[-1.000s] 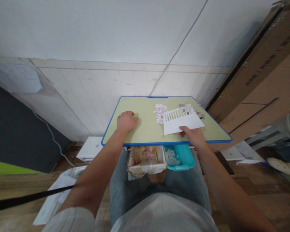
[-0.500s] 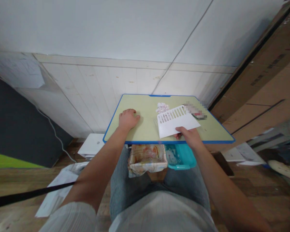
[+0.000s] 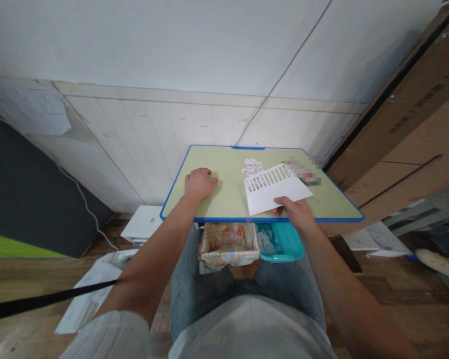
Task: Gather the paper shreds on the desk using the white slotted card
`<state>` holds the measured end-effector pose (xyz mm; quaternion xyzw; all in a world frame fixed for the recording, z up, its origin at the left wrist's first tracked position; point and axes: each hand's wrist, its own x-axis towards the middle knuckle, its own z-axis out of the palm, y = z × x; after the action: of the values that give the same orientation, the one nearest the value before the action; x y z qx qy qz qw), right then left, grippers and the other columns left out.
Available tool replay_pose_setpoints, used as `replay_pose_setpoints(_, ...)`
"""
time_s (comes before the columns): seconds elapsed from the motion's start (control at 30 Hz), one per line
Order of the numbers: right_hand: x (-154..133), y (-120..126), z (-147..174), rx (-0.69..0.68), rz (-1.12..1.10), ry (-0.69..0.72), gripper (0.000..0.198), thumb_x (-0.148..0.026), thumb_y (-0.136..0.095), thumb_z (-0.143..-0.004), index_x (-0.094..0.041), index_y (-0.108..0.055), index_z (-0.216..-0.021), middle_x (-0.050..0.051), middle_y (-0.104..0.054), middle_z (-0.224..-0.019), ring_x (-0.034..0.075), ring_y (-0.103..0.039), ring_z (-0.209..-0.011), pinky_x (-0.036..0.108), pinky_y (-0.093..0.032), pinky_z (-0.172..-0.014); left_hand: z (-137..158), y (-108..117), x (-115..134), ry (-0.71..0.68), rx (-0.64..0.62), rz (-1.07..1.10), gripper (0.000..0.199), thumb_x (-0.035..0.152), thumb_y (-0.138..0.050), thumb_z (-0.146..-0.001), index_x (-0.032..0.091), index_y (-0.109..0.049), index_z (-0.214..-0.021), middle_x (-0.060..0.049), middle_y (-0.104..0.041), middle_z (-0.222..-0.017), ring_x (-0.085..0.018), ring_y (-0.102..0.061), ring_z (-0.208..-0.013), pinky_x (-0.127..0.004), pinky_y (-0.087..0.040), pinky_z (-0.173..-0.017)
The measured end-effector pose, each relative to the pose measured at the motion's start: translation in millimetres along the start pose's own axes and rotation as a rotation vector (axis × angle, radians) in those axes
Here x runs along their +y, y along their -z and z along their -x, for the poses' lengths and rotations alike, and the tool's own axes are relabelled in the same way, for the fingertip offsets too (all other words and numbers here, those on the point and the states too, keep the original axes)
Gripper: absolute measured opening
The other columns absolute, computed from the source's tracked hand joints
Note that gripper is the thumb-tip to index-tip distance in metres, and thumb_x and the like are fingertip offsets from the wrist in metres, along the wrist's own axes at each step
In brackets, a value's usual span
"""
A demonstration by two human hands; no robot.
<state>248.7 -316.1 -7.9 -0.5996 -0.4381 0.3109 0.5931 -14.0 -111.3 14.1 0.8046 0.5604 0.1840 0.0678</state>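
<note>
My right hand [image 3: 295, 210] grips the lower edge of a white slotted card [image 3: 280, 192], its thumb on top and fingers beneath. A row of narrow cut-outs runs along the card's far side, and the card is held slightly tilted over the table [image 3: 226, 199]. Just beyond it lies a small heap of white paper-like pieces [image 3: 252, 166] with reddish marks. On the table's left part rests my left hand [image 3: 200, 183], palm down with fingers loosely bent and thumb apart; nothing shows in it.
A pixelated item [image 3: 303, 172] lies at the table's right. Under the front edge sit a cloth-lined basket [image 3: 229, 258] and a turquoise tub [image 3: 286, 249] with whitish pieces inside. Large cardboard boxes [image 3: 404, 149] stand to the right, and a wall [image 3: 164, 124] rises behind.
My right hand and the slotted card have shifted very slightly right and toward me. My left hand stays in place on the table.
</note>
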Motion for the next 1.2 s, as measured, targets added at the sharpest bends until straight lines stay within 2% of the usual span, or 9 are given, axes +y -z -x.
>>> replay_pose_setpoints(0.2, 0.2, 1.6, -0.5, -0.027, 0.026, 0.003, 0.026, -0.048, -0.085, -0.073, -0.026, -0.072, -0.073, 0.003, -0.071, -0.059, 0.023, -0.064, -0.055, 0.038, -0.06, -0.057, -1.4, -2.3, -2.1, -0.005, 0.011, 0.012, 0.046, 0.039, -0.066, -0.108, 0.021, -0.083, -0.146, -0.018, -0.08, -0.164, -0.039, -0.07, -0.158, -0.055, -0.051, -0.136)
replay_pose_setpoints(0.47, 5.9, 0.4, -4.6, 0.015, 0.039, 0.008, 0.031, -0.053, -0.088, -0.075, -0.027, -0.073, -0.072, 0.006, -0.075, -0.063, 0.024, -0.065, -0.058, 0.04, -0.063, -0.06, -1.6, -2.4, -1.5, -0.012, 0.011, 0.008, 0.048, 0.038, -0.066, -0.108, 0.019, -0.083, -0.147, -0.02, -0.08, -0.163, -0.041, -0.07, -0.157, -0.057, -0.052, -0.136)
replay_pose_setpoints(0.6, 6.0, 0.9, -3.4, 0.035, 0.02, 0.014, 0.031, -0.054, -0.086, -0.076, -0.027, -0.072, -0.076, 0.004, -0.074, -0.063, 0.023, -0.065, -0.056, 0.039, -0.061, -0.06, -1.0, -1.5, -1.0, 0.003, 0.005, 0.001, 0.048, 0.039, -0.066, -0.108, 0.017, -0.083, -0.148, -0.021, -0.08, -0.163, -0.039, -0.07, -0.159, -0.053, -0.052, -0.136)
replay_pose_setpoints(0.87, -0.7, 1.5, 0.7, -0.013, 0.02, 0.002, 0.025, -0.048, -0.083, -0.072, -0.028, -0.069, -0.075, 0.002, -0.068, -0.058, 0.023, -0.062, -0.053, 0.039, -0.058, -0.056, -0.3, 0.0, 0.0, -0.01, -0.005, -0.012, 0.049, 0.039, -0.065, -0.109, 0.016, -0.082, -0.149, -0.021, -0.08, -0.165, -0.04, -0.07, -0.159, -0.056, -0.052, -0.137)
replay_pose_setpoints(1.2, 4.0, 2.1, -2.8, -0.005, 0.05, 0.009, 0.03, -0.053, -0.088, -0.074, -0.026, -0.074, -0.073, 0.005, -0.075, -0.062, 0.024, -0.066, -0.057, 0.039, -0.062, -0.06, -1.3, -2.5, -0.8, -0.007, 0.012, -0.002, 0.049, 0.039, -0.065, -0.107, 0.018, -0.084, -0.147, -0.02, -0.08, -0.164, -0.041, -0.071, -0.157, -0.056, -0.052, -0.135)
